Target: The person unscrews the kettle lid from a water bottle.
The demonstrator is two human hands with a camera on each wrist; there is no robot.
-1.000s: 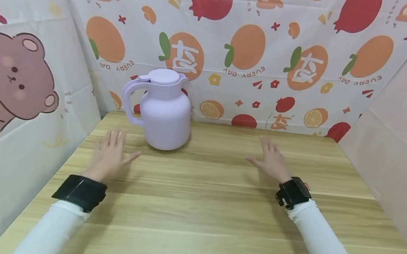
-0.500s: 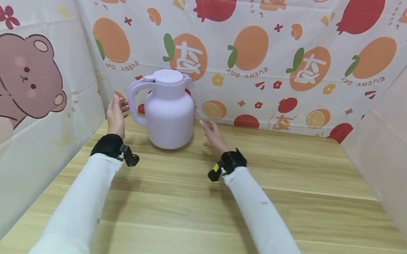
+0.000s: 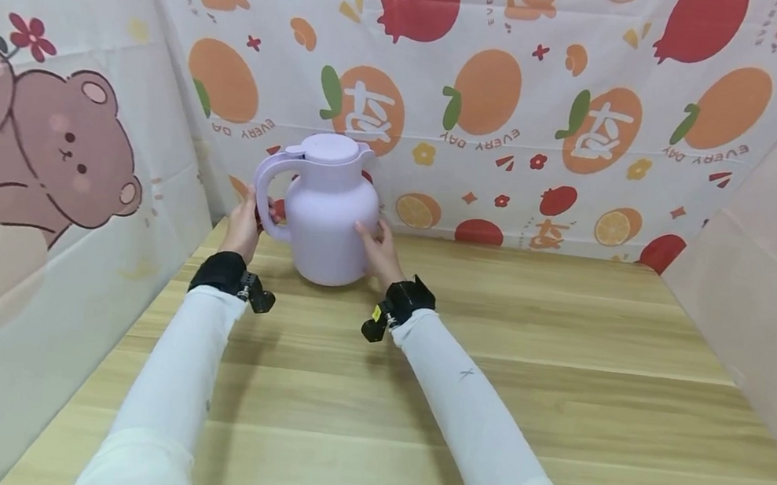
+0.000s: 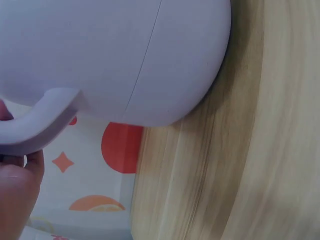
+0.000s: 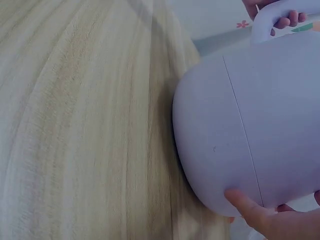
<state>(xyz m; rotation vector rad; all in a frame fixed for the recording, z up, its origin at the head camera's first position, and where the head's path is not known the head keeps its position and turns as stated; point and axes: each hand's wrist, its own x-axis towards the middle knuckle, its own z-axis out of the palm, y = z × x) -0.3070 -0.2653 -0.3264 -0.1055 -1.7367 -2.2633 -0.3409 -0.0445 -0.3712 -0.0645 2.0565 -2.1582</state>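
Found lilac jug (image 3: 333, 229) standing upright on wood-grain table (image 3: 484, 411), toward ten o'clock from the centre of the head view, near the far edge. Noted lid (image 3: 330, 148) seated on top, handle (image 3: 261, 190) at nine o'clock of the body and spout (image 3: 367, 155) at one o'clock. Noted also thin seam (image 5: 243, 130) running round the lower body.

Found left hand (image 3: 243, 227) on the handle, toward eight o'clock of the jug. Observed fingers (image 5: 284, 22) passed through the handle and bent round it in a closed hold.

Found right hand (image 3: 382, 254) against the body at four o'clock. Observed a spread, unclenched posture there: thumb (image 5: 244, 203) laid straight along the side close to the base, well apart from the other fingers. Noted those fingers as mostly hidden behind the jug.

Recorded black band (image 3: 218, 270) on left wrist, second black band (image 3: 413, 296) on right wrist, and white sleeves (image 3: 170, 362) running toward six o'clock. Observed fruit-print cloth (image 3: 559, 106) at twelve o'clock behind the jug, bear-print cloth (image 3: 71, 146) at nine o'clock, pale panel (image 3: 771, 259) at three o'clock.
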